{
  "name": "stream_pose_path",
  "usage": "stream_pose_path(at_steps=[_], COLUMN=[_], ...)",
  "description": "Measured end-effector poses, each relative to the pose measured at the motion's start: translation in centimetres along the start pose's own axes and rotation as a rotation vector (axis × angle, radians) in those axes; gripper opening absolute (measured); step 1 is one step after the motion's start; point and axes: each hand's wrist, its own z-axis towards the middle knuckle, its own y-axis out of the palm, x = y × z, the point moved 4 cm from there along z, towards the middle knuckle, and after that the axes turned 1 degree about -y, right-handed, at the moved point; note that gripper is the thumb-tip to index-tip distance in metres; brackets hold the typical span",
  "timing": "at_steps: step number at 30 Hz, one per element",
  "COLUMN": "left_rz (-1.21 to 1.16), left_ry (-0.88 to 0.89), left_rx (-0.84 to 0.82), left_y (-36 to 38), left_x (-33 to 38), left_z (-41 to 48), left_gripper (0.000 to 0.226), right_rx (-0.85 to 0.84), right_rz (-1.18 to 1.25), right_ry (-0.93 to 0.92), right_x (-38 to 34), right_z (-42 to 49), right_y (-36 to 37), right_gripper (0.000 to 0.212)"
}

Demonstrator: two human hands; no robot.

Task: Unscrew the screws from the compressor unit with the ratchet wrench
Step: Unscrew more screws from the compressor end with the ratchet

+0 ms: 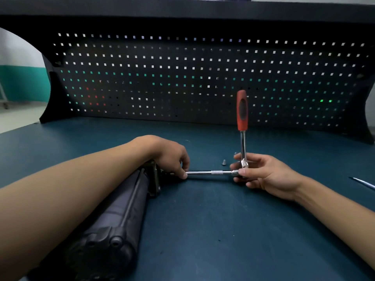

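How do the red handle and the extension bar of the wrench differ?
The red handle stands upright; the extension bar lies level toward the compressor unit. The handle is thick and red; the bar is thin metal. Both meet at the ratchet head in the right hand.

Black pegboard (pixel 182 78), teal bench (pixel 223 220), possibly a metal rod (pixel 363 182)
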Motion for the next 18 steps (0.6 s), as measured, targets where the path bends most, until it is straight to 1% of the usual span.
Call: stream_pose_path(at_steps=[6, 11, 15, 18], left_rz=[0.004, -0.013, -0.025, -0.027], left_ry=[-0.008, 0.002, 0.013, 0.011], left_rx=[0.007, 0.007, -0.005, -0.011], left_y=[0.09, -0.04, -0.02, 0.06], left_x=[-0.11, -0.12, -0.17, -0.18], left_z=[0.08, -0.16, -0.3, -0.2], left_gripper=[0.016, 0.013, 0.008, 0.008], right_rx=[-0.035, -0.044, -0.029, -0.002], right_rz=[-0.057, -0.077, -0.079, -0.13], right_ry=[-0.028, -0.02, -0.047, -0.093], right_x=[0.28, 0.27, 0.46, 0.77], right_z=[-0.09, -0.02, 0.03, -0.07], right_y=[0.02, 0.14, 0.21, 0.37], right_gripper=[0.039, 0.036, 0.035, 0.036])
